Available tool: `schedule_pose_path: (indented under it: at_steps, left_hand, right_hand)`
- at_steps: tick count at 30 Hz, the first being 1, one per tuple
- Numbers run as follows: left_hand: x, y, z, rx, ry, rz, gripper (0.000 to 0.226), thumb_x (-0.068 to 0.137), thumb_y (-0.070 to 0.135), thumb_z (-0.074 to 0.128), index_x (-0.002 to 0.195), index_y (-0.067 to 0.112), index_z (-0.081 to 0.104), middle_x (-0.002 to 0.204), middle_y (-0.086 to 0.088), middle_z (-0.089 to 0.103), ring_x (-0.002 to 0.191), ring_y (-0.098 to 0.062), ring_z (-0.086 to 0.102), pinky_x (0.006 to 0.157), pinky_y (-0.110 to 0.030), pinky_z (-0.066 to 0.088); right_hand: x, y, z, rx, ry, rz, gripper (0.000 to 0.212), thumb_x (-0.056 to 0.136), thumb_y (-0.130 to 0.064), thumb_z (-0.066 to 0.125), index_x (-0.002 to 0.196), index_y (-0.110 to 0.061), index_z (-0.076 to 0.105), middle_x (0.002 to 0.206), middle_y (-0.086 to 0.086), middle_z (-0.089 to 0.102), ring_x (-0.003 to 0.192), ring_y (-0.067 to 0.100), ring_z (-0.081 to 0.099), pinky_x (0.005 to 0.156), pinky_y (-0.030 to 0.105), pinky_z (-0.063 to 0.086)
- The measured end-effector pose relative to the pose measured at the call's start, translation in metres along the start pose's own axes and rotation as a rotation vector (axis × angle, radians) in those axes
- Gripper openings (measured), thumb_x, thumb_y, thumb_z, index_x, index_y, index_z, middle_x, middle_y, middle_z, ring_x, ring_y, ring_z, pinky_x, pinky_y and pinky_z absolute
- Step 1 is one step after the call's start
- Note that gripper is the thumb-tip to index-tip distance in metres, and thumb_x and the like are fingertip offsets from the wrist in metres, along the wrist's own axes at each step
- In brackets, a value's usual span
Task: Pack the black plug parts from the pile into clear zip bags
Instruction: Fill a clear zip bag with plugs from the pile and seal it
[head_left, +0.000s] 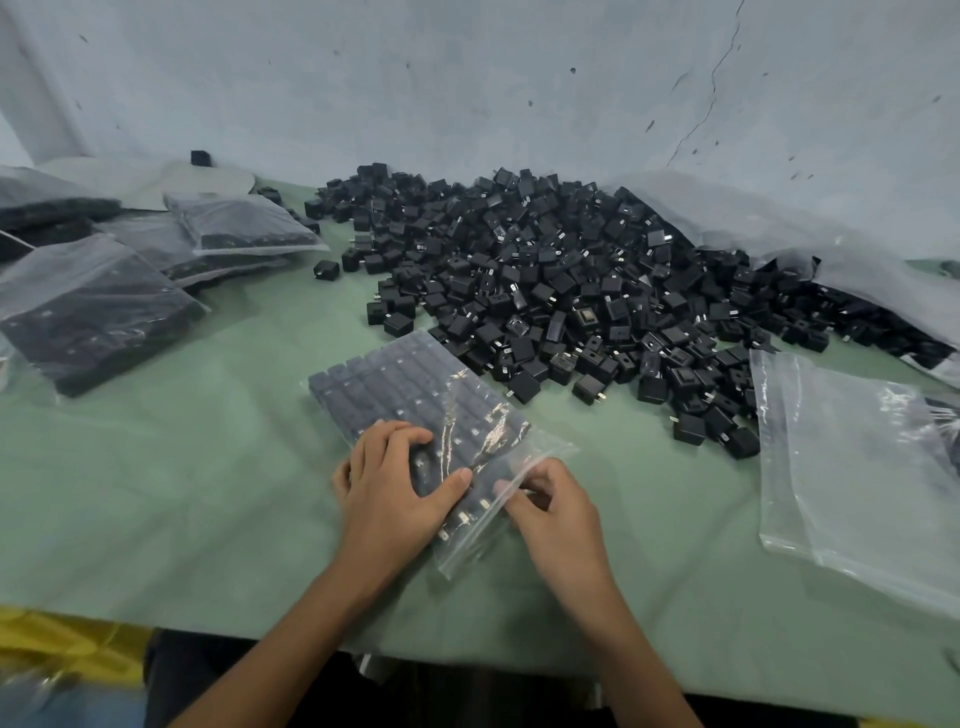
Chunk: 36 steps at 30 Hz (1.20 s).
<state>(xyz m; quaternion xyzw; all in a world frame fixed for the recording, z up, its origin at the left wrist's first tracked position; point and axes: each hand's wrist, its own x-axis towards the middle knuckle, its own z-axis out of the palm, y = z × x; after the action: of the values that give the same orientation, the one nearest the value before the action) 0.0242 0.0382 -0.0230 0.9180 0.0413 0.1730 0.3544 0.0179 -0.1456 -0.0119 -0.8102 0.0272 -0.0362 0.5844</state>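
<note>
Now my left hand (395, 488) is lying spread and relaxed, pressing down on the clear zip bag of neatly rowed black plug parts (400, 384) near the front edge of the green-covered table (182, 493). My right hand (553, 512) is pinching what seems to be the bag's zip mouth. The loose pile of black plug parts (571, 270) is spreading toward the back edge.

Small packing wkshop: bulk plug pile (545, 270), filled zip bags (93, 312), green bench (182, 493), cracked wall (467, 78).
</note>
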Motion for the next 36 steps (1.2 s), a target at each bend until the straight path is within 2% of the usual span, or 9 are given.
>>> schedule_pose_path:
  at_steps: [2, 4, 7, 10, 15, 19, 24, 31, 36]
  left_hand:
    - [0.0, 0.0, 0.0, -0.002, 0.0, 0.002, 0.051, 0.078, 0.069, 0.067, 0.117, 0.038, 0.054, 0.13, 0.02, 0.041, 0.138, -0.011, 0.033, 0.112, -0.041, 0.023]
    - [0.0, 0.0, 0.0, 0.003, -0.006, -0.001, 0.054, 0.076, 0.073, 0.06, 0.117, 0.039, 0.053, 0.129, 0.021, 0.04, 0.138, -0.009, 0.033, 0.111, -0.039, 0.023]
    - [0.001, 0.001, -0.002, 0.007, -0.012, -0.004, 0.058, 0.073, 0.077, 0.054, 0.118, 0.041, 0.053, 0.126, 0.023, 0.038, 0.132, -0.004, 0.032, 0.106, -0.033, 0.02]
    - [0.006, 0.003, -0.003, 0.043, -0.033, 0.009, 0.058, 0.072, 0.078, 0.055, 0.119, 0.044, 0.052, 0.123, 0.022, 0.038, 0.125, -0.002, 0.032, 0.105, -0.033, 0.02]
    - [0.012, 0.005, -0.004, 0.115, -0.032, 0.018, 0.051, 0.078, 0.064, 0.072, 0.12, 0.04, 0.058, 0.129, 0.013, 0.046, 0.132, -0.009, 0.033, 0.111, -0.034, 0.017]
    - [0.017, 0.013, 0.0, 0.107, -0.033, 0.097, 0.043, 0.083, 0.054, 0.073, 0.117, 0.029, 0.061, 0.135, 0.009, 0.052, 0.136, -0.013, 0.038, 0.114, -0.036, 0.024]
    - [0.023, 0.023, 0.007, 0.151, -0.059, 0.072, 0.055, 0.084, 0.065, 0.063, 0.127, 0.031, 0.054, 0.145, 0.01, 0.048, 0.143, -0.012, 0.034, 0.119, -0.037, 0.021]
    - [0.026, 0.024, 0.008, 0.254, -0.114, 0.051, 0.08, 0.079, 0.082, 0.051, 0.141, 0.032, 0.045, 0.154, 0.008, 0.037, 0.146, -0.014, 0.027, 0.121, -0.039, 0.018]
    - [0.026, 0.021, 0.009, 0.283, -0.118, 0.061, 0.082, 0.079, 0.084, 0.048, 0.142, 0.031, 0.044, 0.155, 0.006, 0.036, 0.146, -0.015, 0.026, 0.121, -0.04, 0.018]
  right_hand:
    - [-0.001, 0.0, 0.001, -0.029, -0.042, -0.064, 0.008, 0.088, -0.025, 0.072, 0.093, -0.029, 0.067, 0.091, -0.015, 0.072, 0.081, 0.002, 0.067, 0.073, 0.014, 0.05]
    - [-0.001, 0.001, 0.001, -0.042, -0.079, -0.091, 0.016, 0.093, -0.021, 0.065, 0.101, -0.034, 0.07, 0.099, -0.02, 0.071, 0.087, -0.001, 0.066, 0.076, 0.01, 0.048]
    - [0.002, 0.001, -0.001, -0.003, -0.09, -0.027, 0.015, 0.095, -0.015, 0.06, 0.102, -0.026, 0.068, 0.101, -0.018, 0.072, 0.098, -0.001, 0.066, 0.091, 0.027, 0.053]
    - [0.005, 0.003, -0.002, 0.021, -0.108, 0.013, 0.009, 0.095, -0.016, 0.061, 0.099, -0.023, 0.065, 0.101, -0.012, 0.073, 0.1, 0.005, 0.067, 0.094, 0.04, 0.053]
    - [0.004, 0.003, -0.001, -0.061, -0.108, -0.015, 0.009, 0.095, -0.022, 0.06, 0.099, -0.023, 0.068, 0.101, -0.007, 0.068, 0.093, 0.006, 0.065, 0.09, 0.039, 0.053]
    - [0.003, 0.003, -0.003, 0.003, -0.103, 0.02, 0.003, 0.093, -0.021, 0.064, 0.096, -0.023, 0.064, 0.096, -0.007, 0.071, 0.091, 0.01, 0.067, 0.088, 0.042, 0.054]
    - [0.003, 0.003, -0.007, 0.077, -0.108, 0.03, 0.008, 0.092, -0.019, 0.065, 0.097, -0.024, 0.061, 0.096, -0.006, 0.073, 0.093, 0.012, 0.068, 0.088, 0.046, 0.055]
    - [0.002, 0.007, -0.012, 0.175, -0.116, 0.118, 0.042, 0.096, -0.021, 0.058, 0.132, -0.036, 0.043, 0.097, -0.008, 0.074, 0.086, 0.01, 0.072, 0.087, 0.031, 0.053]
    - [0.0, 0.011, -0.015, 0.214, -0.151, 0.142, 0.058, 0.096, -0.018, 0.058, 0.137, -0.05, 0.031, 0.103, -0.011, 0.074, 0.094, 0.01, 0.071, 0.092, 0.027, 0.05]
